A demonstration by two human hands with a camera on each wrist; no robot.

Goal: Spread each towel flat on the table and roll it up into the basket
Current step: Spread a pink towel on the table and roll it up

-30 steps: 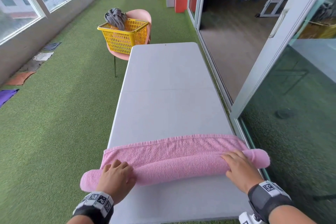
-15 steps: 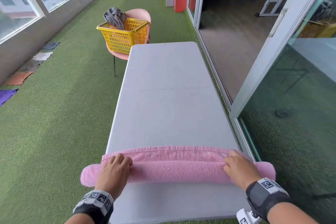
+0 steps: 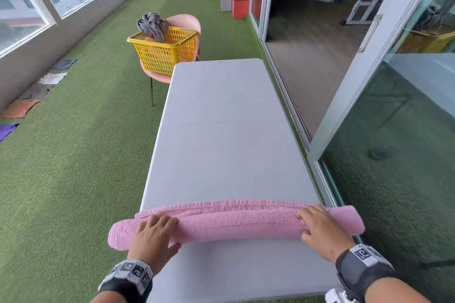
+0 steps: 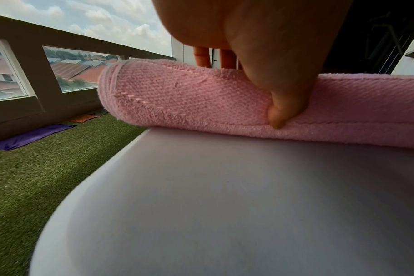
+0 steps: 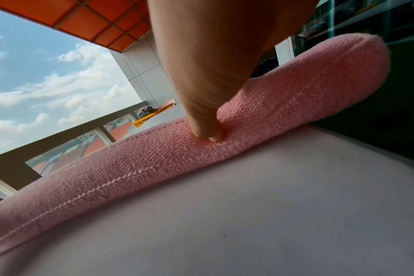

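Note:
A pink towel (image 3: 236,224) lies as a long roll across the near end of the grey table (image 3: 221,142), both ends overhanging the sides. Only a narrow hem shows flat beyond the roll. My left hand (image 3: 154,233) grips the roll near its left end, fingers over the top. In the left wrist view the thumb (image 4: 286,104) presses into the towel (image 4: 189,99) on its near side. My right hand (image 3: 320,229) grips it near the right end, its thumb (image 5: 203,121) dug into the towel (image 5: 154,158). A yellow basket (image 3: 133,40) holds a grey towel (image 3: 152,26).
The basket stands on a pink chair (image 3: 189,22) off the table's far left corner. Several towels (image 3: 22,108) lie on the green turf along the left wall. A sliding glass door (image 3: 369,81) runs close along the table's right side.
Both hands have rolled the towel away from me. The flat strip beyond the roll has shrunk from a wide band to a narrow hem, and the roll is thicker.

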